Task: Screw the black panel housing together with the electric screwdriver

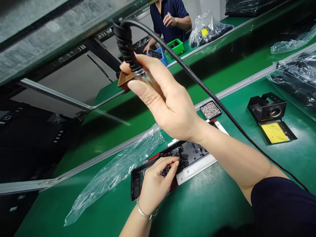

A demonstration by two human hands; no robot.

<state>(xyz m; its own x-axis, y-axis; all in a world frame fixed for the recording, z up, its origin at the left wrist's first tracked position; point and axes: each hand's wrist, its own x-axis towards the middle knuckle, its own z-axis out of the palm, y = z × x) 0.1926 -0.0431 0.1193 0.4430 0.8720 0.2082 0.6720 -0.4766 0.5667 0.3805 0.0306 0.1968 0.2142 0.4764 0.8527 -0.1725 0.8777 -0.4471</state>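
Observation:
My right hand is raised high and grips a hanging power tool with a clear barrel, a brown collar and a black coiled cable running off to the right. Lower down, my left hand, with a silver bangle on the wrist, rests on a black plastic panel lying on a white fixture plate. Its fingertips pinch a small black part on that panel. A small black tray of screws sits just behind the panel.
An empty clear plastic bag lies left of the panel on the green bench. A black holder with a yellow sponge stands at right. Bagged black parts lie far right. Across the belt another person works by green and blue bins.

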